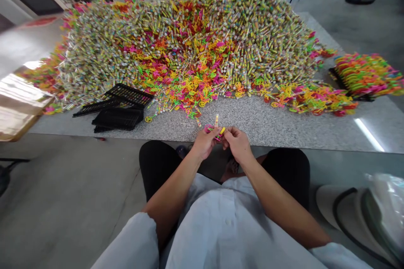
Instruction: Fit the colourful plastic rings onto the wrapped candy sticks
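Observation:
Near the front edge of the table, my left hand is closed around a few small pink and green plastic pieces. A slim clear tube with yellowish contents stands up just past its fingers. My right hand is closed beside it, its thumb and fingers pinched at a small yellow plastic piece. The two hands almost touch, and the fingers partly hide what lies between them. Beyond them spreads a big heap of small filled tubes mixed with bright plastic pieces.
Black slotted trays lie stacked at the left on the speckled stone table. A black tray packed with colourful pieces stands at the far right. Below right is a white bucket with clear plastic beside it.

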`<state>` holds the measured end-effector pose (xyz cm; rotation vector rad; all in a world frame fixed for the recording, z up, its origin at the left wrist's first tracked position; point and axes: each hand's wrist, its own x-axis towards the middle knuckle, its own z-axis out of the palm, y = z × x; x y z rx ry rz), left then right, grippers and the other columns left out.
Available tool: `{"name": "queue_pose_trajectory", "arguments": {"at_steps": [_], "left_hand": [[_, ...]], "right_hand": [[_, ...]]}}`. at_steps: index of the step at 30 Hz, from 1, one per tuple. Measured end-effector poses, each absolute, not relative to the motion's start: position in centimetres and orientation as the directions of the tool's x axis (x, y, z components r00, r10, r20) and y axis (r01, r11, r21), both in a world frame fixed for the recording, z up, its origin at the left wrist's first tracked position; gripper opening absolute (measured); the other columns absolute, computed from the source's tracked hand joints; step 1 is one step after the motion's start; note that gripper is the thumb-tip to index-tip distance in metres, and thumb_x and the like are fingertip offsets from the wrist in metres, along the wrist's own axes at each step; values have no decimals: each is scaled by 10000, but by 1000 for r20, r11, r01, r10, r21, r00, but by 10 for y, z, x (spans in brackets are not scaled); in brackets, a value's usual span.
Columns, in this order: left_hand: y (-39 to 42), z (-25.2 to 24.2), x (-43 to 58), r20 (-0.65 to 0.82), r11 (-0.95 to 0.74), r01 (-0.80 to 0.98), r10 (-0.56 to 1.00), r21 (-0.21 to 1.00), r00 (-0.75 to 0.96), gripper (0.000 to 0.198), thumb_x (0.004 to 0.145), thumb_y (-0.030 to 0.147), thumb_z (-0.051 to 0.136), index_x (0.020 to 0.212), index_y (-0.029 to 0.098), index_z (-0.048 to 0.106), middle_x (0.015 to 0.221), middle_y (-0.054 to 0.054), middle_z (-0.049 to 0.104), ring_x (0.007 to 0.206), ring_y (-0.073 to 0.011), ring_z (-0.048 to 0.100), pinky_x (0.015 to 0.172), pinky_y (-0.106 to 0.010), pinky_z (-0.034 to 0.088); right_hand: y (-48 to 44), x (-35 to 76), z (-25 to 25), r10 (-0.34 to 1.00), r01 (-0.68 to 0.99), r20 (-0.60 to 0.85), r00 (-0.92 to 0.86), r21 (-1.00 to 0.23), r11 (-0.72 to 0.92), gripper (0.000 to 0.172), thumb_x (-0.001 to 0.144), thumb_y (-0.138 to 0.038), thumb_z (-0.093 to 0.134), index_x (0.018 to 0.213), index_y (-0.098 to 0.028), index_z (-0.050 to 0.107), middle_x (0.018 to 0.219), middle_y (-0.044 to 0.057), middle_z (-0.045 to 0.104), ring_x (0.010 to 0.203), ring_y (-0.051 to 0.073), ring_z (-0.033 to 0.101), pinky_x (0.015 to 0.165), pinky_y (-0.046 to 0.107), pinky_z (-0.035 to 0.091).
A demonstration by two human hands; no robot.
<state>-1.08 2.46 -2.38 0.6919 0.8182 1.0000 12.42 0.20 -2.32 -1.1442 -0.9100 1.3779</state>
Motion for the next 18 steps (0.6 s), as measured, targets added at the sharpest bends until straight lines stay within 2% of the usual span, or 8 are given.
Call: {"name": "queue_pose_trajectory", "arguments": {"at_steps": [4,11,15,18], "left_hand": [[26,-21,-13,-325,417,-395,903,819,280,352,731,412,857,824,121,680,731,-26,667,640,-131,627,621,-283,549],[23,-17,-6,-354,403,-360,915,842,196,312,699,369,847,741,140,639,676,0,627,602,-128,594,571,-272,515],[21,-19,-5,-298,333,-328,942,884,154,293,723,375,831,729,148,645,648,11,606,589,-124,576,561,-255,483],[21,-18,-9,-198,225,-225,971,948,136,246,762,364,810,774,143,703,682,-6,644,630,-126,585,613,-250,477]], "right_hand": [[2,129,-21,989,-189,-133,59,-975,-120,213,852,-413,678,779,-225,610,542,-55,573,447,114,509,468,244,440],[-6,124,-19,986,-85,-96,137,-993,-85,190,862,-390,666,785,-226,609,563,-43,593,464,121,522,476,246,426],[-8,124,-18,986,-127,-132,99,-985,-119,193,871,-375,659,767,-220,608,549,-41,582,476,120,532,500,242,459],[-7,127,-17,986,-247,-167,27,-956,-155,204,854,-391,676,766,-211,635,613,-26,612,498,116,531,512,252,508]]}}
